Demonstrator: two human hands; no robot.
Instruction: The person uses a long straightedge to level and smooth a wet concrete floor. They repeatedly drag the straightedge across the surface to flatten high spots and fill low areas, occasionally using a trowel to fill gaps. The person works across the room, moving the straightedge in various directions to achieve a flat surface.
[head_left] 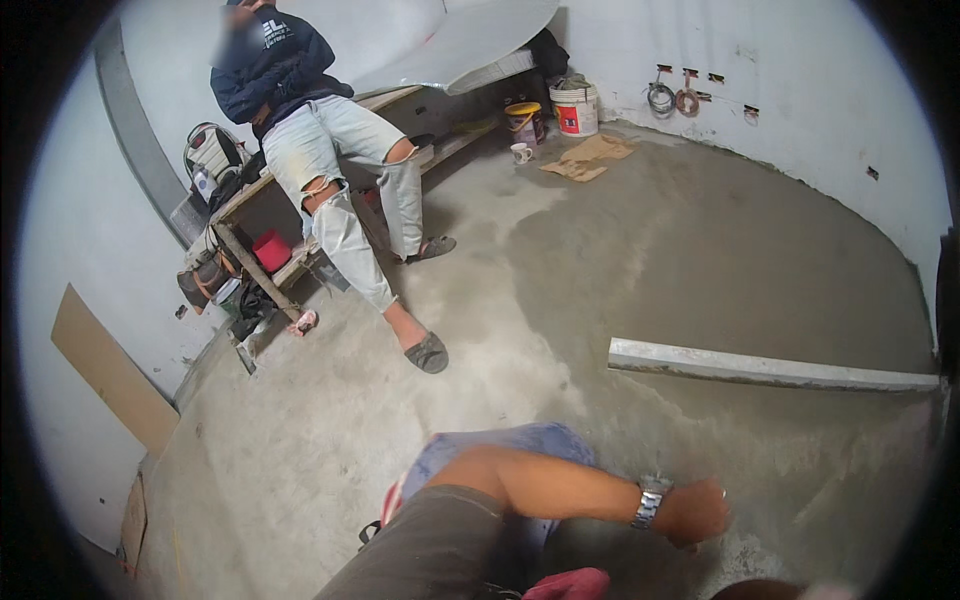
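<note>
My left arm comes in from the lower edge in a dark grey sleeve, bent so that the bare forearm crosses to the right. A silver metal-band watch (652, 502) circles the wrist. My left hand (692, 513) looks closed, held low above the grey concrete floor (640, 470); whatever its fingers may hold is hidden. Beneath the forearm shows blue cloth (545, 440), with a red cloth (567, 584) lower down. A blurred brownish shape at the bottom edge may be part of my right hand (765, 591); its fingers cannot be made out.
A pale straight bar (760, 367) lies across the darker floor on the right. Ahead left, a person (320, 150) sits on a wooden bench (255, 190). Two buckets (574, 108), a cup (521, 152) and flattened cardboard (588, 157) stand or lie near the far wall.
</note>
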